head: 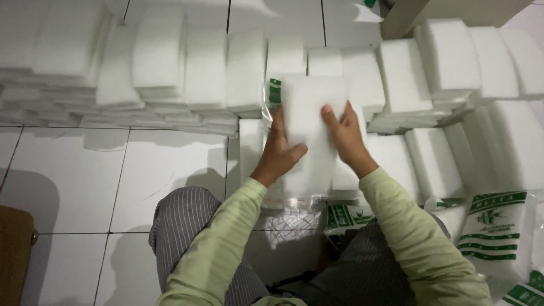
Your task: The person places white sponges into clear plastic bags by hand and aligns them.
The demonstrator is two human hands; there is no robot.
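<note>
Both hands work on one white pad [310,127] held upright in front of the body, above the lap and just short of the stacks behind it. The pad sits partly inside a clear bag [294,198] with green print at its top corner; the bag's loose lower end hangs below the pad. The left hand [279,154] grips the left edge of the pad and bag, fingers curled behind and thumb laid across the front face, so it is closed on the pad rather than spread. The right hand [344,135] lies on the right half of the pad with fingers extended and close together, fingertips pressing the front face near its upper right; whether its thumb wraps behind cannot be told. Both sleeves [224,238] are light green; the legs [187,221] wear grey striped cloth. Rows of stacked white pads [204,73] line the far side on the white tiled floor [113,170], and more stacks [447,68] stand to the right. Printed green-and-white bags [498,226] lie at lower right, beside the right arm.
</note>
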